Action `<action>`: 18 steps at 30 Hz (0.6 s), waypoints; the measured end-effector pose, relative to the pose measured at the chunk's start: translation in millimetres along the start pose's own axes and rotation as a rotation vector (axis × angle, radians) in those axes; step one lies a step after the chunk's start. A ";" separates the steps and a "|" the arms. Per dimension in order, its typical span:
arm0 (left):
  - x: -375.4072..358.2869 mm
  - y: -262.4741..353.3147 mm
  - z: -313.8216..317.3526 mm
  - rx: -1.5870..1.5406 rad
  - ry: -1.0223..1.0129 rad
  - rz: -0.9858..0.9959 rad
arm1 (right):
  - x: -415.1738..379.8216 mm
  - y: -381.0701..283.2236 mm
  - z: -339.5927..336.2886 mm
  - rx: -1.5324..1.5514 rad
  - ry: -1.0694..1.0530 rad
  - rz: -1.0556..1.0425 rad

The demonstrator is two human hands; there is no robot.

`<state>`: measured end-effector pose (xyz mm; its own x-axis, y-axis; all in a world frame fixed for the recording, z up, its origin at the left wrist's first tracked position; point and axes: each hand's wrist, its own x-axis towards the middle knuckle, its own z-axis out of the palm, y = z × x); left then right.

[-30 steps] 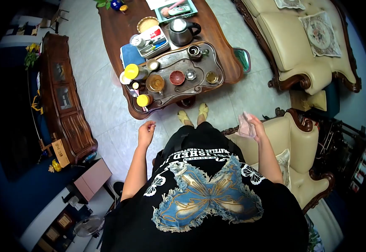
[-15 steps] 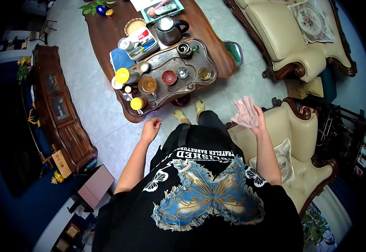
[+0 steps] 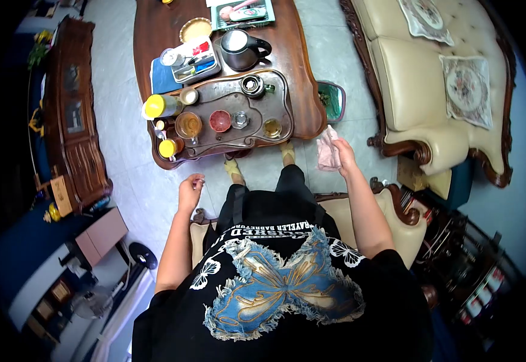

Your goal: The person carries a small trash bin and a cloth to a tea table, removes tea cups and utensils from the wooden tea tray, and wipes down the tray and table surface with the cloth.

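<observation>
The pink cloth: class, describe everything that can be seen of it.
The pink cloth is pale and looks like thin, soft fabric, creased and loosely bunched. The right hand grips it at one side; the rest spreads out from the fingers, in the air near the wooden table. Nothing else appears to touch it.

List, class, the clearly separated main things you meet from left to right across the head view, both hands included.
Wooden cabinet, left hand, red bowl, small clear glass, cup of amber liquid, pink cloth, right hand holding it, lower floral cushion.
</observation>
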<state>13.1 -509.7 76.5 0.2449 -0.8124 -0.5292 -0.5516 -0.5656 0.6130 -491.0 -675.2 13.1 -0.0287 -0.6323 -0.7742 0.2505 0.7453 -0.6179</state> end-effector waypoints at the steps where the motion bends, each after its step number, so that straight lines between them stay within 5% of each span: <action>1: -5.3 6.3 11.1 -0.061 0.023 -0.030 | 11.2 -9.7 2.9 -0.127 0.009 -0.037; 8: -57.9 68.1 76.2 0.002 0.032 -0.059 | 87.0 -59.8 40.9 -0.904 -0.007 -0.465; 12: -80.9 67.1 90.2 -0.098 0.033 -0.174 | 127.4 -49.7 68.5 -1.048 -0.033 -0.784; 18: -81.8 49.2 110.9 -0.113 0.023 -0.260 | 152.1 -47.4 99.6 -1.216 -0.226 -0.428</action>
<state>-122.6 -455.4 84.9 0.3851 -0.6398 -0.6651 -0.3759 -0.7669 0.5202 -410.8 -827.8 -61.8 0.3038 -0.7980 -0.5205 -0.7699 0.1162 -0.6275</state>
